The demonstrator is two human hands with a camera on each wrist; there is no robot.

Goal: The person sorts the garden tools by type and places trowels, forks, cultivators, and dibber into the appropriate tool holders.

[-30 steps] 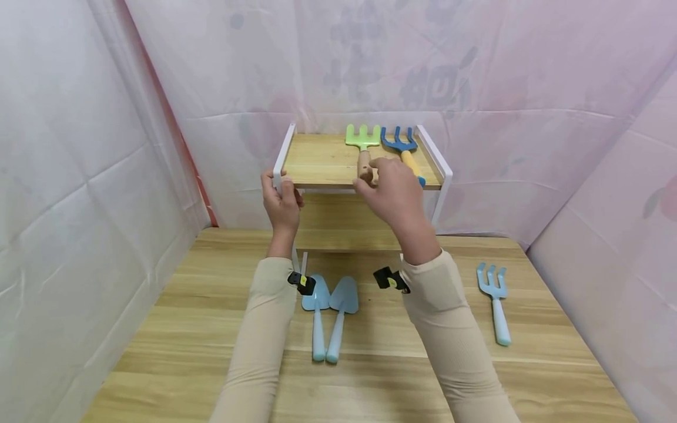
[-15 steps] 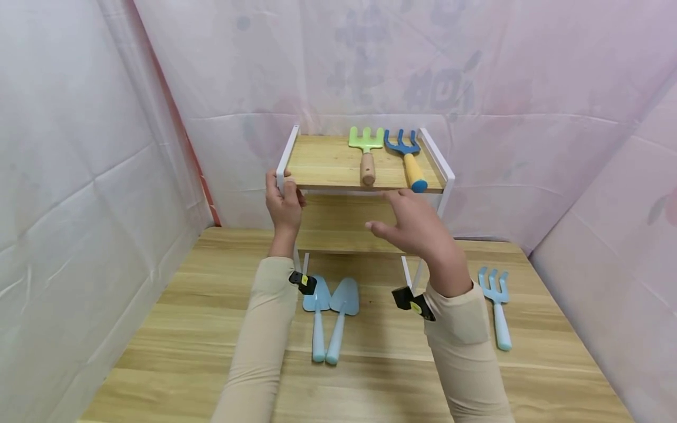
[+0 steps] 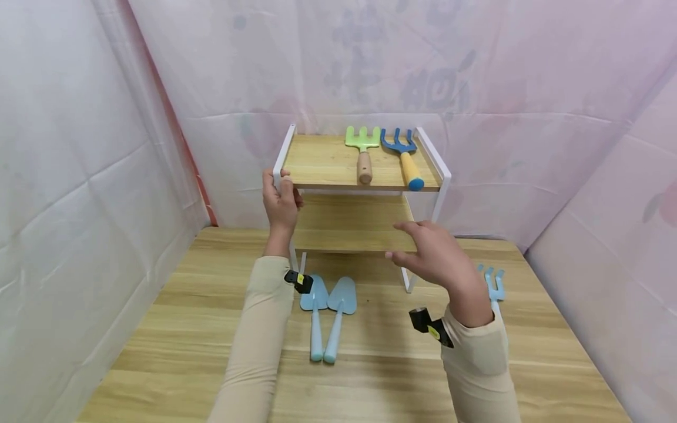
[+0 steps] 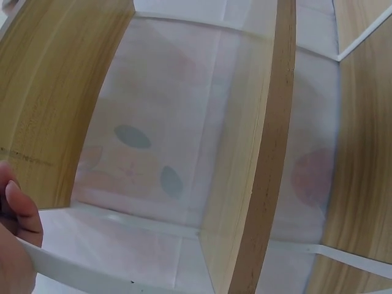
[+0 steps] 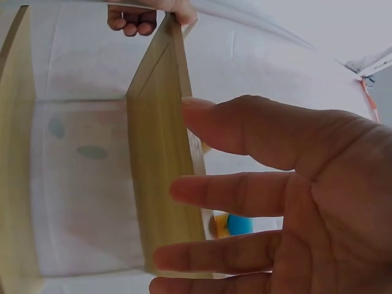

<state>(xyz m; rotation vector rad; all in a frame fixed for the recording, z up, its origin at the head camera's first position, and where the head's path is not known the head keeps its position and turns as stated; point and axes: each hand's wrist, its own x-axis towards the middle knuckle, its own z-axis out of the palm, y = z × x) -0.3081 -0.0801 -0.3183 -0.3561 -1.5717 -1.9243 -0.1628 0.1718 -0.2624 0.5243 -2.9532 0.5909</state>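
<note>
My left hand (image 3: 281,202) grips the front left corner of a two-tier wooden shelf (image 3: 322,161) with white metal sides, thumb at the front edge. In the right wrist view, the fingers of my right hand (image 5: 318,184) are spread and hold nothing. The head view has that hand in front of the lower tier's right end, apart from it. On the top tier lie a green hand fork (image 3: 364,158) with a wooden handle and, to its right, a blue hand fork (image 3: 409,167) with a yellow handle.
Two light-blue trowels (image 3: 341,296) lie side by side on the wooden table (image 3: 174,329), before the shelf. A light-blue hand fork (image 3: 496,288) lies at the right, partly hidden by my right arm. Fabric curtains (image 3: 238,76) hang around the table.
My right hand has come away from the green fork's handle and moved down and right, its fingers spreading. The green fork stays on the top tier. My left hand keeps its grip.
</note>
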